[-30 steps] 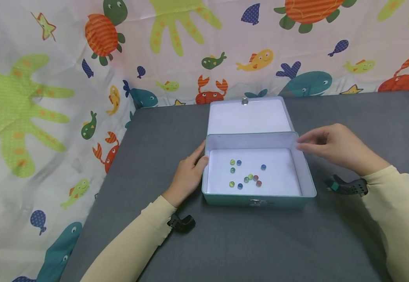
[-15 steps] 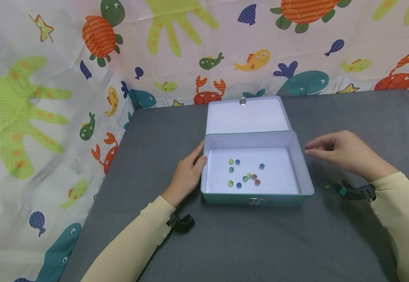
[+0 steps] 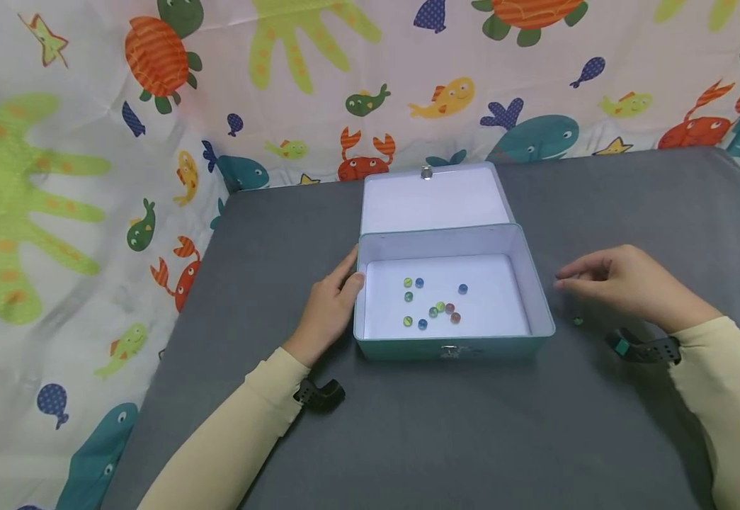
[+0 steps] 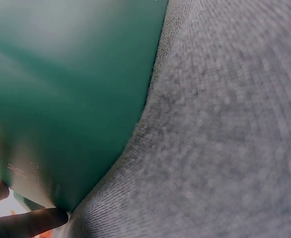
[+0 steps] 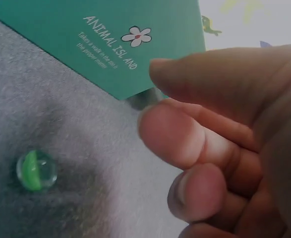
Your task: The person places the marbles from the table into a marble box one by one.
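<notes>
A green metal box (image 3: 452,349) with a white inside stands with its lid (image 3: 436,198) folded back. Several glass marbles (image 3: 462,289), in blue, green, yellow-green and reddish, lie on its floor. My left hand (image 3: 323,312) rests along the box's left wall, thumb at the rim; in the left wrist view its fingers (image 4: 33,223) reach the wall's far end. Off the box's right side, my right hand (image 3: 631,287) hovers with bent fingers, thumb and index tips apart. Below it on the cloth lies a clear marble with a green swirl (image 5: 36,170). A blurred grey round spot shows behind the fingertips.
Grey cloth (image 3: 408,432) covers the table. Behind and to the left hangs a white curtain (image 3: 319,127) printed with sea animals. Dark wrist straps (image 3: 644,347) are on both wrists. Printed words and a flower (image 5: 136,36) mark the box's side.
My right hand has drawn back from the box's right rim and lowered a little, out to the right. The green marble has come into sight beside it. My left hand stays at the box.
</notes>
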A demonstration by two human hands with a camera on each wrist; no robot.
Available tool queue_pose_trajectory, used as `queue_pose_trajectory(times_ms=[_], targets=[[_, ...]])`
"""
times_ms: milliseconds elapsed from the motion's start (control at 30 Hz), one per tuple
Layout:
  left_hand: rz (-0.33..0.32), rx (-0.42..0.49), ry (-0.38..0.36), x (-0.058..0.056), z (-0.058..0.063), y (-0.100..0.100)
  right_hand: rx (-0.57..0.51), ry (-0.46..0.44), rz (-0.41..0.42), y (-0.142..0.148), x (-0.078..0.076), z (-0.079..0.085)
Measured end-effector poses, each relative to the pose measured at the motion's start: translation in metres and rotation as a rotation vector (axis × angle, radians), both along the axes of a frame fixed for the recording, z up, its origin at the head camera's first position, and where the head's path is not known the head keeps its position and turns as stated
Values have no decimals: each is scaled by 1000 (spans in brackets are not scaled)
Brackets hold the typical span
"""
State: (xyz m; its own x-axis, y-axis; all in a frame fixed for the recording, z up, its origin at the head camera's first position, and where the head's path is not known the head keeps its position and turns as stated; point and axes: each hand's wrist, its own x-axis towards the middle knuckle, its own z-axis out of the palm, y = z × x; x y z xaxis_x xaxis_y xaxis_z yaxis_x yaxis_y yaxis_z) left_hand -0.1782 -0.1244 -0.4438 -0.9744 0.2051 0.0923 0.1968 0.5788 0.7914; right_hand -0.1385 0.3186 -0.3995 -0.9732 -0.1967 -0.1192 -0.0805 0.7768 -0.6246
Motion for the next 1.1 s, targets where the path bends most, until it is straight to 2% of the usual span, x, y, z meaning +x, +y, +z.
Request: queue_pose_trajectory(times_ms=[300, 567, 700, 833, 1100], targets=[[9, -1, 3, 0, -2, -1, 13, -45, 9, 9, 9, -9], [10, -4, 12, -3, -4, -1, 13, -8, 33, 15, 23, -18], [5, -3, 17, -2, -2, -1, 9, -33, 25, 18, 29, -20], [10, -7, 13, -2, -1, 0, 0, -58, 18, 20, 32, -23], [5, -11, 9, -2, -2, 1, -14, -39, 11, 22, 35, -29]])
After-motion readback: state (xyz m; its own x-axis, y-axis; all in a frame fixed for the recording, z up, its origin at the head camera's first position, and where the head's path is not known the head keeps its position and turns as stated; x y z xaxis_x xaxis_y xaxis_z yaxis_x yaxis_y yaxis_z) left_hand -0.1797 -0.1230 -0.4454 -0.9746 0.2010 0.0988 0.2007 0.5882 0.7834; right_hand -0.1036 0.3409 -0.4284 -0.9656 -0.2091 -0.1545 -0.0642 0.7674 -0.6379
